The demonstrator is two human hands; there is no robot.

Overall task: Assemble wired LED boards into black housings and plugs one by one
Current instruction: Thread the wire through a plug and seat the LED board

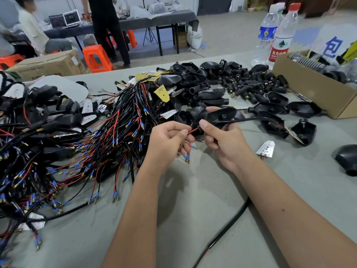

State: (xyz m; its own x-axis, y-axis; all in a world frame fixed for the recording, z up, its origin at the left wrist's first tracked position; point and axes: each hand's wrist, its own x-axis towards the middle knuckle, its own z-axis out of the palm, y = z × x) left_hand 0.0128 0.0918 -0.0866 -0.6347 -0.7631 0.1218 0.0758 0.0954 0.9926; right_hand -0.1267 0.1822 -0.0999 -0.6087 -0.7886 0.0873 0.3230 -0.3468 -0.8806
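Two hands work at the middle of the grey table [193,200]. Right hand [222,138]: fingers and thumb curled round a black housing [222,115], held just above the table surface, long axis roughly level. Left hand [168,138]: thumb and forefinger pinch a red wire [193,130] that runs into the near end of the housing; more wire ends with blue sleeves and brass tips hang below the left fingers. A black cable [228,227] leads from under the right forearm toward the near table edge.

Left of the hands: large tangle of black and red wires [87,147], mixed with LED boards and black housings. Behind the hands: heap of empty black housings [193,82] and, to its right, a spread of small black plugs [249,82]. One loose LED board [265,149] lies flat on the table just right of the right wrist. Cardboard box [309,88] of parts at far right; two plastic water bottles [276,33] stand upright behind it.

Background: orange stools, a dark table, two people, out of focus.
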